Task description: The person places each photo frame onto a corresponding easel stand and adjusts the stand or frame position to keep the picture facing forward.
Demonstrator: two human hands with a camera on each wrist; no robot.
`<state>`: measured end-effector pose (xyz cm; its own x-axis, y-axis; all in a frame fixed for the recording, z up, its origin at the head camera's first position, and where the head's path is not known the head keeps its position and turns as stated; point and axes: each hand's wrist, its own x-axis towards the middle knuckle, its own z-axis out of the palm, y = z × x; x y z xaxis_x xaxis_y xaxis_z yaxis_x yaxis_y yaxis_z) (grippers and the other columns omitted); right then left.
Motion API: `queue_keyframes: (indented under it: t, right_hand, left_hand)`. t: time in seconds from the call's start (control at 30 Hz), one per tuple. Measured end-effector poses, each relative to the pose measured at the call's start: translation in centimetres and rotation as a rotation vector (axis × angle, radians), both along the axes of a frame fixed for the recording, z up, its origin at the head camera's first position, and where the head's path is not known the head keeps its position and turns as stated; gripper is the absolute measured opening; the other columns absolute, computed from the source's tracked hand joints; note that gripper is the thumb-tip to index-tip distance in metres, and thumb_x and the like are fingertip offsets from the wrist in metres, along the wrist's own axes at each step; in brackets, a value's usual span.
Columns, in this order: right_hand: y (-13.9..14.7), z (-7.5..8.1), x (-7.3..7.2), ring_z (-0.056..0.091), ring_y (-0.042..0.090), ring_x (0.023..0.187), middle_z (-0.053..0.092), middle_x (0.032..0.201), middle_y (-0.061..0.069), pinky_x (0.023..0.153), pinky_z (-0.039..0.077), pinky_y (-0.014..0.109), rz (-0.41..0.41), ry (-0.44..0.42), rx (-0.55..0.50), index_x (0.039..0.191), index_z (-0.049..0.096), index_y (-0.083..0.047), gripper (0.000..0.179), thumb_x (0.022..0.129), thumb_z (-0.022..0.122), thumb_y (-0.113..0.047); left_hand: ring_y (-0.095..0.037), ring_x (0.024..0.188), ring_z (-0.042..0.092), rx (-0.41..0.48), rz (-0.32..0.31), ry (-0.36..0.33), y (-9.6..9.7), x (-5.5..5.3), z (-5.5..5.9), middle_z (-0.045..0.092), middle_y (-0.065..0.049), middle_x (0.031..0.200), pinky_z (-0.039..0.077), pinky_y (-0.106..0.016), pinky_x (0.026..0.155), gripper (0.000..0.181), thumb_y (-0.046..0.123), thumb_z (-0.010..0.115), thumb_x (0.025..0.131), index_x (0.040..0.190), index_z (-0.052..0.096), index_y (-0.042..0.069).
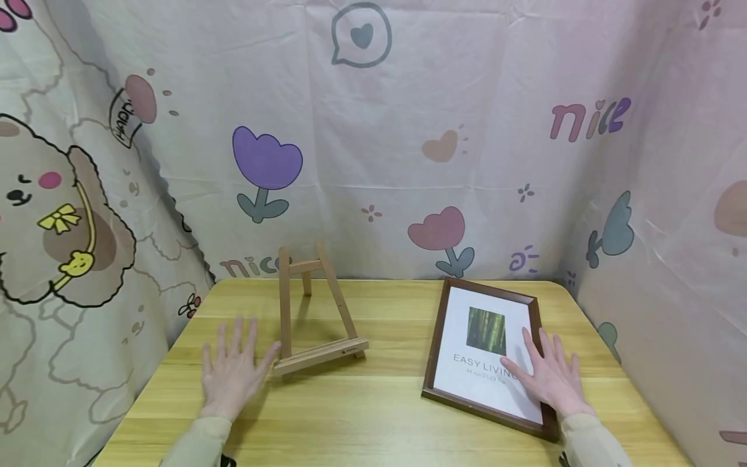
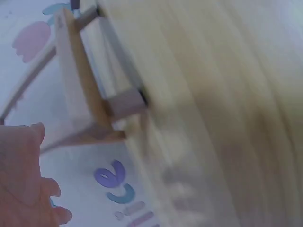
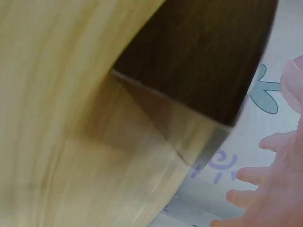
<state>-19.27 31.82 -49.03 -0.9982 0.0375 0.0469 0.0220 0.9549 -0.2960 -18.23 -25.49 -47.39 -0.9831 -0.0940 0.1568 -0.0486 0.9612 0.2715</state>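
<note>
A small wooden easel stands on the left half of the table, its ledge facing front. My left hand is spread just left of it, thumb close by the end of the ledge. In the left wrist view the easel appears beside the fingers. On the right lies a brown picture frame with a white sheet reading "EASY LIVING" and a small green bamboo picture. My right hand is spread over its right side, fingers straight, overlapping the sheet. The frame's dark edge fills the upper right wrist view.
The light wood-grain table reaches back to a hanging printed cloth. More of this cloth closes off the right side, and a cloth with a cartoon bear hangs at the left. Between easel and frame lies a stretch of bare tabletop.
</note>
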Motion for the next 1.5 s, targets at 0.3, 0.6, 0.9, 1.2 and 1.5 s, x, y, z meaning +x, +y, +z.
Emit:
queue_keyframes:
  t: [0.3, 0.6, 0.9, 1.2, 1.5]
  right_hand:
    - [0.3, 0.2, 0.8, 0.007, 0.061, 0.147, 0.013, 0.161, 0.037, 0.11, 0.002, 0.084, -0.008, -0.021, -0.014, 0.161, 0.019, -0.007, 0.101, 0.091, 0.05, -0.074]
    - [0.7, 0.8, 1.2, 0.002, 0.065, 0.145, 0.002, 0.161, 0.04, 0.109, 0.004, 0.085, -0.02, -0.152, -0.118, 0.161, 0.006, -0.004, 0.106, 0.092, 0.049, -0.072]
    - [1.2, -0.4, 1.2, 0.009, 0.067, 0.142, 0.004, 0.157, 0.046, 0.112, 0.015, 0.081, 0.028, -0.159, -0.258, 0.158, 0.003, 0.008, 0.107, 0.094, 0.06, -0.056]
    - [1.3, -0.6, 1.7, 0.014, 0.065, 0.142, 0.007, 0.157, 0.045, 0.112, 0.022, 0.079, 0.036, -0.14, -0.352, 0.156, -0.001, 0.011, 0.111, 0.091, 0.068, -0.046]
    - [2.2, -0.5, 2.1, 0.006, 0.065, 0.144, -0.005, 0.159, 0.043, 0.115, 0.016, 0.077, 0.029, -0.216, -0.524, 0.157, -0.013, 0.006, 0.119, 0.088, 0.075, -0.035]
  left_hand:
    - [-0.045, 0.156, 0.0, -0.033, -0.053, 0.036, 4.8, 0.9, 2.0, 0.002, -0.013, 0.171, -0.006, -0.07, 0.123, 0.087, 0.069, 0.035, 0.1, 0.163, 0.012, 0.014]
    - [-0.037, 0.158, 0.004, -0.04, -0.153, 0.086, 11.4, -0.1, 1.6, 0.006, -0.01, 0.171, 0.003, -0.062, 0.128, 0.091, 0.068, 0.044, 0.097, 0.162, 0.016, 0.012]
    - [-0.036, 0.158, 0.009, 0.041, -0.314, 0.068, 18.2, -1.0, 0.3, 0.004, -0.012, 0.171, 0.014, -0.057, 0.129, 0.094, 0.07, 0.044, 0.096, 0.163, 0.013, 0.011]
    - [-0.034, 0.158, 0.009, 0.165, -0.465, -0.015, 22.3, -2.0, -0.9, 0.003, -0.014, 0.171, 0.019, -0.053, 0.128, 0.097, 0.068, 0.046, 0.096, 0.162, 0.008, 0.008]
    - [-0.042, 0.154, 0.022, 0.374, -0.514, -0.223, 25.1, -2.5, -1.8, 0.009, -0.02, 0.169, 0.03, -0.06, 0.122, 0.103, 0.066, 0.052, 0.095, 0.162, 0.001, 0.007]
